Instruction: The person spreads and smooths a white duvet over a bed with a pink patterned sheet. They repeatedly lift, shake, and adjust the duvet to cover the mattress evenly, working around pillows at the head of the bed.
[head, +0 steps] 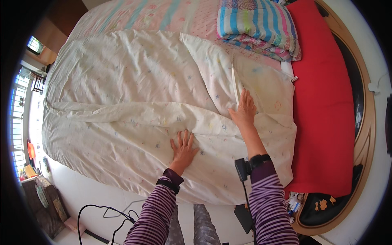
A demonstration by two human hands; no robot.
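A white duvet cover (147, 82) with small flower prints lies spread over the bed, with a long ridge running across it. My left hand (183, 150) rests flat on its near half, palm down and fingers apart. Farther right, my right hand (244, 107) touches the fabric beside a folded-back flap, fingers spread a little. A narrow white strip or edge of cloth (235, 82) stands up just past its fingertips. Whether those fingers pinch any cloth is hard to see, but nothing plainly sits in them.
A red bolster or cover (321, 101) lies along the wooden headboard (369, 122). A folded striped quilt (257, 24) sits at the far right on a pink patterned sheet (153, 15). Black cables (101, 206) hang near my left arm. A brown seat (43, 205) stands lower left.
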